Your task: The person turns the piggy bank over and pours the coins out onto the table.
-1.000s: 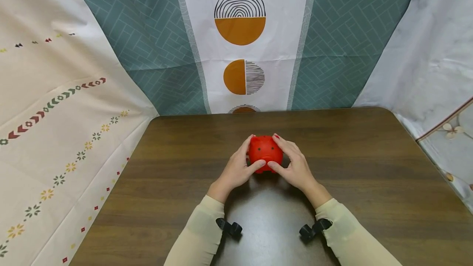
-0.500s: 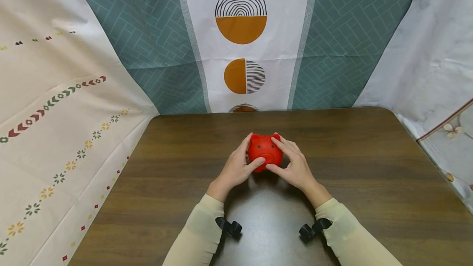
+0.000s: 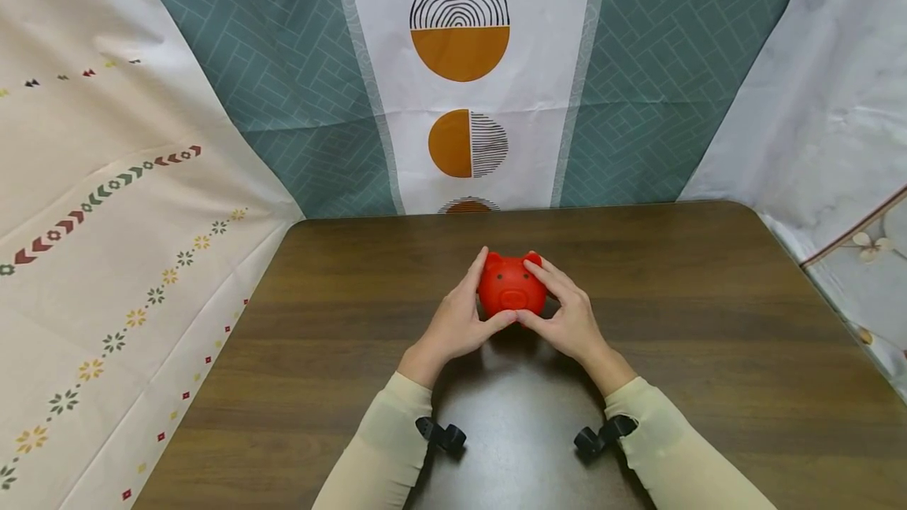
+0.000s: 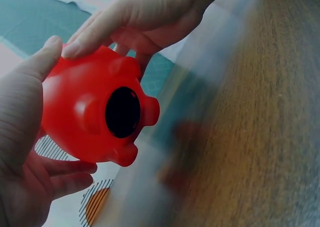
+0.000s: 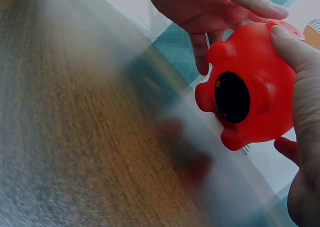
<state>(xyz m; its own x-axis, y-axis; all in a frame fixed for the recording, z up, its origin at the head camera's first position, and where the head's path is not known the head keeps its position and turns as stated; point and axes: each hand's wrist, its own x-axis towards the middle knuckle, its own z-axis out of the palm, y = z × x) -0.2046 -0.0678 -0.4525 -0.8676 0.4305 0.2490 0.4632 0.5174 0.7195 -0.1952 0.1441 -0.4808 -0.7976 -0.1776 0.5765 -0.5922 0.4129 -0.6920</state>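
Both hands hold a red piggy bank (image 3: 512, 282), its snout and dark eyes facing the person. The left hand (image 3: 459, 321) grips its left side, and the right hand (image 3: 572, 319) grips the opposite side with fingers near an ear. Both thumb tips meet just under the snout. In the left wrist view, the underside shows a round black plug (image 4: 123, 112) among stubby feet. Raised off the tabletop, the bank (image 5: 255, 87) has its reflection below it in the right wrist view.
The brown wooden table (image 3: 340, 321) has a glossy patch between the forearms. Behind its far edge hangs a teal and white cloth (image 3: 283, 101). Patterned pale cloths drape the left and right sides. A black wrist camera (image 3: 441, 435) sits on each sleeve.
The piggy bank has risen slightly and tipped back, its snout now higher in view. The left thumb has slid down from beside the snout to meet the right thumb below it.
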